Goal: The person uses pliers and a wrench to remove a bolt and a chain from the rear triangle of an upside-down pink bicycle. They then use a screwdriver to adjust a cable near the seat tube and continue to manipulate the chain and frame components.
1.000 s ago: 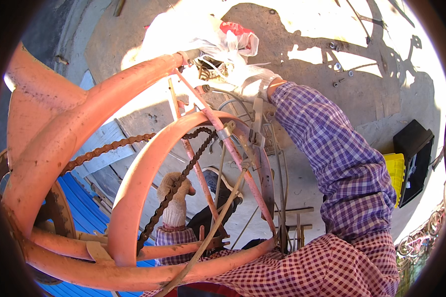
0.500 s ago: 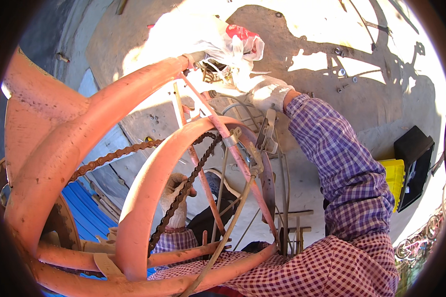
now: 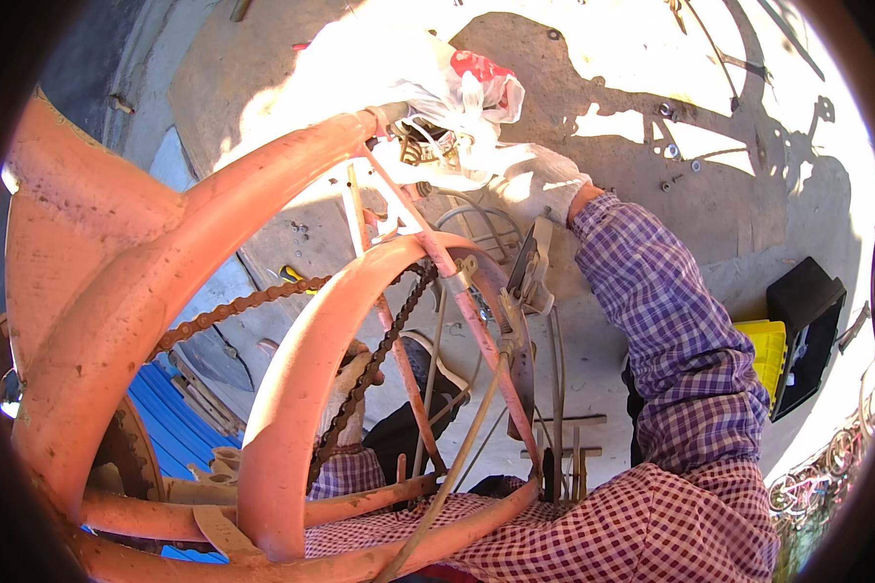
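Observation:
A pink-orange bicycle frame [image 3: 117, 291] fills the left and middle, its curved fender [image 3: 292, 389] arching in front of me. A rusty chain [image 3: 226, 313] runs to the fender and hangs down as a dark length beside it. My right hand [image 3: 544, 183], in a white glove, reaches to a saddle wrapped in a white and red plastic bag [image 3: 472, 87]. It seems closed on the saddle's edge, by the springs [image 3: 426, 146]; sunlight washes out its fingertips. Low behind the fender and chain is my gloved left hand [image 3: 352, 377], fingers curled, mostly hidden.
Brake cables and a metal caliper [image 3: 532, 267] hang near my right forearm. Nuts and bolts [image 3: 673, 152] lie on the sunlit ground. A black and yellow toolbox [image 3: 792, 340] stands open at the right. A yellow-handled tool [image 3: 297, 277] lies beyond the chain. My shoe [image 3: 437, 364] is below.
The frame and chain have shifted slightly to the right in view. My right hand has moved slightly right and down, still at the saddle. My left hand is now more covered by the fender and chain.

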